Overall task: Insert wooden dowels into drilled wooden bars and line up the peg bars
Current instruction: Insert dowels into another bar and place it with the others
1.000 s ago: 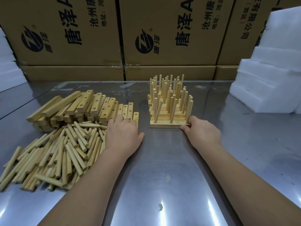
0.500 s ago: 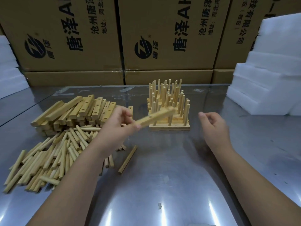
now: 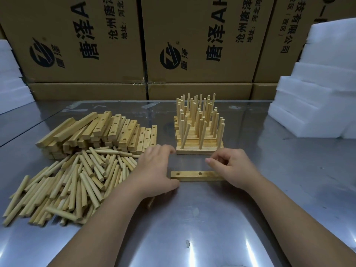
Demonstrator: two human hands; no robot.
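A drilled wooden bar (image 3: 194, 175) lies flat on the steel table, holes up, in front of the lined-up peg bars (image 3: 199, 130) with upright dowels. My right hand (image 3: 232, 168) covers the bar's right end with curled fingers and pins it. My left hand (image 3: 155, 170) is palm down with fingers apart; its thumb touches the bar's left end and its fingers reach beside the loose dowel pile (image 3: 73, 180). One dowel (image 3: 150, 202) peeks out under my left wrist. Stacked drilled bars (image 3: 100, 132) lie behind the dowels.
Cardboard boxes (image 3: 192, 45) form a wall along the back of the steel table (image 3: 192, 228). White foam blocks (image 3: 316, 93) are stacked at the right, and more foam (image 3: 9, 79) sits at the far left.
My left hand lifted a bar from the stack, carried it right and laid it flat on the table. My right hand left the peg bars and came down on the bar's right end.
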